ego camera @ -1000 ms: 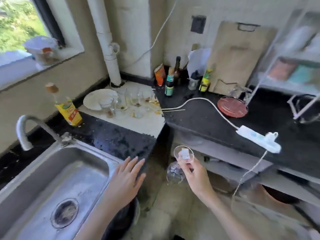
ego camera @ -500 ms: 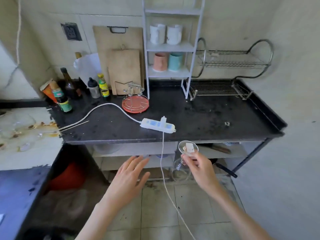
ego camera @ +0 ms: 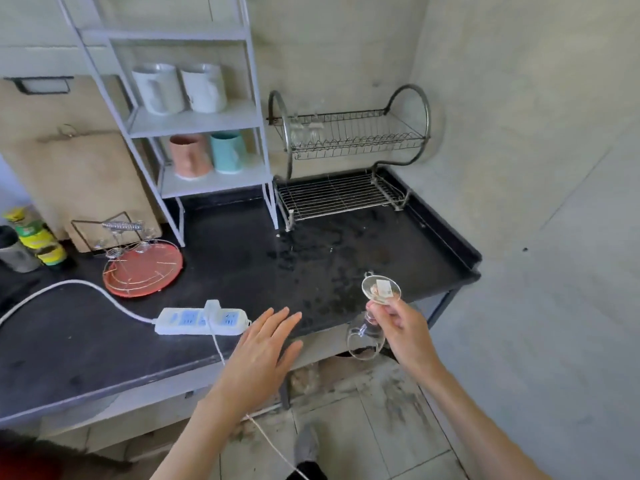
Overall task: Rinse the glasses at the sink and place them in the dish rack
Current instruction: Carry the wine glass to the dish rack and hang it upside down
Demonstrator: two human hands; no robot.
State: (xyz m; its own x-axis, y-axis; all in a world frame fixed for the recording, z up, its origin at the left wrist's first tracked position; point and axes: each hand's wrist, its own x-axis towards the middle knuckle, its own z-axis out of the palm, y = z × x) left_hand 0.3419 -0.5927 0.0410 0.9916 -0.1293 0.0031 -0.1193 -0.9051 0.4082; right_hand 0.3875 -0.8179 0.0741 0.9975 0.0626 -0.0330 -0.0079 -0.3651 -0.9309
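Since half a second ago the view has swung further right and closer, so the dish rack [ego camera: 349, 157] now sits near the middle instead of off at the far right, while both hands hold much the same places low in the picture. That rack is a two-tier wire frame on the back right of the dark counter [ego camera: 242, 258]; two clear glasses seem to stand at the left end of its upper tier, too blurred to be sure. Just left of it stands a white shelf unit [ego camera: 194, 123] with four mugs. Over the counter's front edge, the left hand [ego camera: 258, 355] hovers flat, fingers straight and slightly spread, holding nothing. Beside it, the right hand [ego camera: 401, 332] pinches the stem of a clear stemmed glass [ego camera: 367, 336], held upside down, foot uppermost with a small label, bowl hanging below the counter edge.
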